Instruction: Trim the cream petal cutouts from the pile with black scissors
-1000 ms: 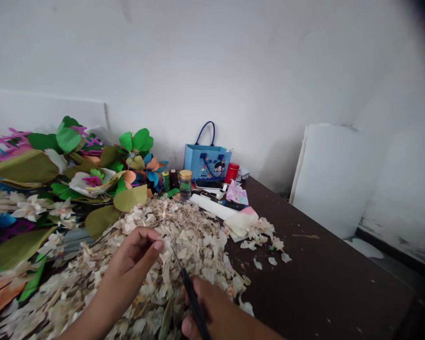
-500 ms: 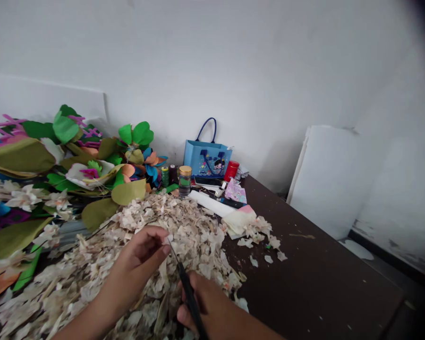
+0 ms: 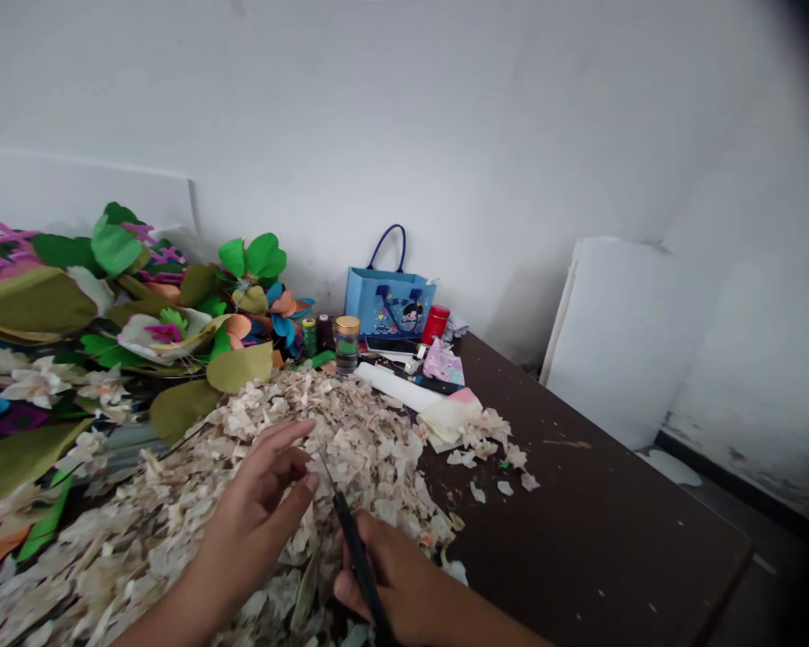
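Observation:
My right hand [image 3: 384,566] is closed around a black-handled tool with a thin, pointed metal end [image 3: 354,544]; its exact kind is hard to make out. The metal end points up and left, close to the thumb of my left hand [image 3: 262,503]. That left hand is raised over a large heap of pale, thin petals [image 3: 370,449], its thumb and index finger apart. I see no clear object between them, though a tiny petal might blend in with the heap.
Coloured felt leaves and flowers [image 3: 243,364] pile up on the left. Behind the heap stand a gold-lidded jar [image 3: 347,346], thread spools [image 3: 309,337], a blue bag [image 3: 387,305] and a red can [image 3: 435,324]. A white roll [image 3: 397,386] lies on the dark table [image 3: 553,530].
My left thumb and index finger have parted from their pinch on a small white piece. The tool tip sits slightly further from them. The view has shifted a little.

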`<state>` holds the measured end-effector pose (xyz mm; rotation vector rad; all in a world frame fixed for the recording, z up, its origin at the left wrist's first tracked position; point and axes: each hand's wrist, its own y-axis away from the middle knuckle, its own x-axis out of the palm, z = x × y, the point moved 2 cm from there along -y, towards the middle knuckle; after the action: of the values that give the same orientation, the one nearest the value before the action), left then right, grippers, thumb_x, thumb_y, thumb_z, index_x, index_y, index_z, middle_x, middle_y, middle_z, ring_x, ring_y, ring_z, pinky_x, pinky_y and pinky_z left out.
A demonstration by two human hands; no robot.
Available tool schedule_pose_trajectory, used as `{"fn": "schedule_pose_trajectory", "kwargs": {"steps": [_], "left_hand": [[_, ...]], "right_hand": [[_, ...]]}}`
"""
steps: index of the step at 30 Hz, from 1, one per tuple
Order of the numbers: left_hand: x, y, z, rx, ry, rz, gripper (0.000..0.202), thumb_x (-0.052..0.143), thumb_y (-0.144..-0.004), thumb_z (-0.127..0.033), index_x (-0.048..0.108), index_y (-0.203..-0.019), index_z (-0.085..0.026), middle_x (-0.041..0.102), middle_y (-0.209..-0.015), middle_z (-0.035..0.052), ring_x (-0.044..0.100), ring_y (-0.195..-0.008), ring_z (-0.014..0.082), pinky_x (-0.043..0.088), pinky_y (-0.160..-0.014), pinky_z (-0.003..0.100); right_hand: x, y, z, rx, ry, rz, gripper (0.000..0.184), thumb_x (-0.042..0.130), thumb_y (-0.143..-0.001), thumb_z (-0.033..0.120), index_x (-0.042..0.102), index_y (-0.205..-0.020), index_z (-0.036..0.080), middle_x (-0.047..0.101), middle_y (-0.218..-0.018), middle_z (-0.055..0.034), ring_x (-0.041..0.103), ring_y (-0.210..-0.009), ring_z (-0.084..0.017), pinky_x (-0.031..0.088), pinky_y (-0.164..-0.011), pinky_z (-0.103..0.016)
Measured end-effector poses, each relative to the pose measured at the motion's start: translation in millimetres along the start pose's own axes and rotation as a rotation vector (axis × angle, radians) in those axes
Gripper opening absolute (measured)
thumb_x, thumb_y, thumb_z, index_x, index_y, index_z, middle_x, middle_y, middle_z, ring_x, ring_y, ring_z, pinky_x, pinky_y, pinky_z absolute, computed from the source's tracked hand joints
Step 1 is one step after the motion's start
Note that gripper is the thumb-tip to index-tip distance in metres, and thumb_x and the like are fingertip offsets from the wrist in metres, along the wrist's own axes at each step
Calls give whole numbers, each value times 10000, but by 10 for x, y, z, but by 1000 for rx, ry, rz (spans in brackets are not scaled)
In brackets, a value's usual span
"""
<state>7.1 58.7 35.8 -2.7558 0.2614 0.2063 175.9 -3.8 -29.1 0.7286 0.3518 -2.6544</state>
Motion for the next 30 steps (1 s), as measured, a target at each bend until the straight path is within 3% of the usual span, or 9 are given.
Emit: {"fn": "schedule_pose_trajectory", "kwargs": {"steps": [3,8,14,21,25,30], "left_hand": [[31,23,20,-4,48,-4,427,614,-761,-381,481,-1147,-257,566,-1006,66,568,-687,136,466,-519,223],[87,52,-45,-71,99,-62,359,613,-766,-318,477,-1093,-261,548,-765,-4,544,-720,145,439,-563,221],[118,53,-89,-59,130,-53,319,609,-772,-284,467,-1056,-255,568,-828,3,526,-670,125,433,-578,232],[36,-2,41,-12,102,-46,300,648,-737,-257,523,-1010,-255,587,-931,9,558,-743,128,472,-638,232],[5,-36,73,-113,136,-79,298,717,-655,-284,572,-907,-216,623,-851,19,589,-770,156,480,-659,242],[16,-60,74,-179,201,-101,308,763,-617,-315,598,-853,-204,618,-729,-3,564,-693,131,453,-615,202]], "right_hand": [[11,5,-25,8,10,2,372,464,-865,561,472,-945,198,514,-791,10,458,-662,-131,345,-567,-217],[38,11,-67,-5,23,-18,365,444,-872,562,460,-886,198,488,-743,16,444,-629,-125,344,-561,-218],[30,0,-84,-13,-18,-16,398,436,-865,593,453,-845,196,456,-691,29,414,-590,-116,314,-522,-216],[55,-16,-135,54,-77,-40,379,533,-834,545,470,-752,180,446,-616,39,394,-551,-101,283,-488,-203],[99,-19,-180,120,-113,-48,377,568,-816,532,471,-739,176,460,-614,36,398,-549,-99,292,-486,-194],[99,-13,-137,108,-121,-39,333,416,-898,507,442,-823,183,477,-682,21,417,-569,-99,341,-507,-187]]}}
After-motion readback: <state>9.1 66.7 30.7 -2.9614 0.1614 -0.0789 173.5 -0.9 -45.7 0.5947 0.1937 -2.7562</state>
